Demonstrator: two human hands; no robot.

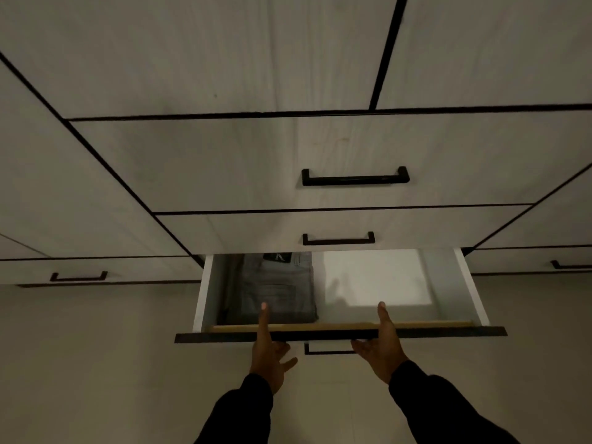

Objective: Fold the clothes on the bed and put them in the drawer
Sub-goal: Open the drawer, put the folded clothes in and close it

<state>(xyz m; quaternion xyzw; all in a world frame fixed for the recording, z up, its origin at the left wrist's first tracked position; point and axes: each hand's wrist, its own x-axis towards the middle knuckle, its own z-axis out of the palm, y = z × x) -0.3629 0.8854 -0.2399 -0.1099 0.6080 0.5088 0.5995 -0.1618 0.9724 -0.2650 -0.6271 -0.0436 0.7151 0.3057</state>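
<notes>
Presently listed, low-light view, wardrobe front w/ drawers:

1. Open drawer [471, 290], lower centre of frame. Pulled out toward viewer. White smooth laminate side walls, pale flat base, a bright rectangular light patch on base at centre-right. Front panel seen edge-on: thin dark strip, w/ a light wood-toned strip just behind it. Black bar handle [326, 352] shows below front edge, partly hidden by both hands.

2. Folded jeans [278, 290], grey washed denim, rectangular fold, lying flat in left half of open drawer. Back pocket w/ stitching visible; black label patch at far end, lettering too blurred to read. Darker fabric just left of it, unclear what.

3. Left hand [267, 350], lower centre. One finger straight, laid over drawer front edge, tip above the jeans; other fingers spread loosely below front panel. Grasps nothing.

4. Right hand [382, 344], right of it. One finger straight over front edge, tip at edge of light patch; remaining fingers loosely spread under panel by the handle. Grasps nothing. Both arms in black sleeves [448, 408], matte fabric.

5. Closed drawers [224, 161] above, pale wood-grain laminate, dark gaps between panels, black squared bar handles. More fronts w/ same handles at mid-left and mid-right of frame.

6. Floor [96, 363], plain beige, smooth, lower part of frame.
</notes>
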